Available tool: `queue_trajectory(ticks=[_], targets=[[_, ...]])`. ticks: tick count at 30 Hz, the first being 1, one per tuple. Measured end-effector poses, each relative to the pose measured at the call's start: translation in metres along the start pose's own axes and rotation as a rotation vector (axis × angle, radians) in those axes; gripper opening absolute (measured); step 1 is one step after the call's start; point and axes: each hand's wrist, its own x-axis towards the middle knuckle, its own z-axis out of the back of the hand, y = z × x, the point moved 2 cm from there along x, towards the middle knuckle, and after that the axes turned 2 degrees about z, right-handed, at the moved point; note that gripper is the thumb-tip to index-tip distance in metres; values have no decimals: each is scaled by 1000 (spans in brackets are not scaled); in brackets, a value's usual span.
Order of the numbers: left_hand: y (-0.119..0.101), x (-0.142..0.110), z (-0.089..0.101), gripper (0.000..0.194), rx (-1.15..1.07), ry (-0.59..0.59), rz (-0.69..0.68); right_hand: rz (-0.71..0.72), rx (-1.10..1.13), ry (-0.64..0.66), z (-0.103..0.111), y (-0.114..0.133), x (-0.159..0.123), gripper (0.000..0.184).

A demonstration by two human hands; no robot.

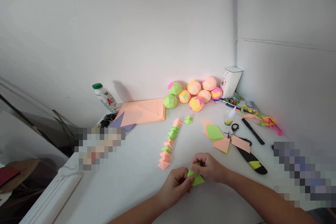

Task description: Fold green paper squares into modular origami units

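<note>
My left hand (pixel 174 186) and my right hand (pixel 208 167) meet low over the white table (pixel 126 182), both pinching a folded green paper piece (pixel 196 178). The fingers of each hand are curled onto its edges. Just beyond them a curved row of small folded pink and green paper units (pixel 169 143) runs away from me. A single folded green unit (pixel 188 120) lies further back.
Several pink, green and yellow paper balls (pixel 194 92) sit against the wall. Pink paper sheets (pixel 143 111), a bottle (pixel 105 98), a white box (pixel 231 81), a glue bottle (pixel 230 117), scissors (pixel 237 133), a black-yellow knife (pixel 252 161), a pen (pixel 253 131) and loose squares (pixel 217 136) lie around.
</note>
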Motion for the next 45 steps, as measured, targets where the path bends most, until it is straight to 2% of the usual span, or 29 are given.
queue_trajectory(ticks=[3,6,9,12,18,22,26,31,39,45], targets=[[3,3,3,37,-86,-41,-37,-10,88,58,-2,-1,1,33],[6,6,7,35,-196,-143,9,0,235,106,-6,-2,3,41],[5,7,9,33,-266,-221,34,53,290,17,-4,-4,4,47],[3,7,8,33,-302,-221,36,83,300,-36,-1,-6,5,43],[2,7,8,24,-393,-194,-29,73,234,8,-1,-8,4,33],[0,6,7,30,-401,-166,-77,95,238,-39,0,-8,4,35],[4,4,3,27,-347,-107,-69,95,171,-47,1,-1,4,26],[10,3,1,25,-307,-124,-90,138,77,-67,1,8,2,19],[8,4,3,30,-277,-172,-59,202,27,-66,1,3,3,14],[9,3,3,34,-276,-218,-40,336,-185,-92,4,7,1,12]])
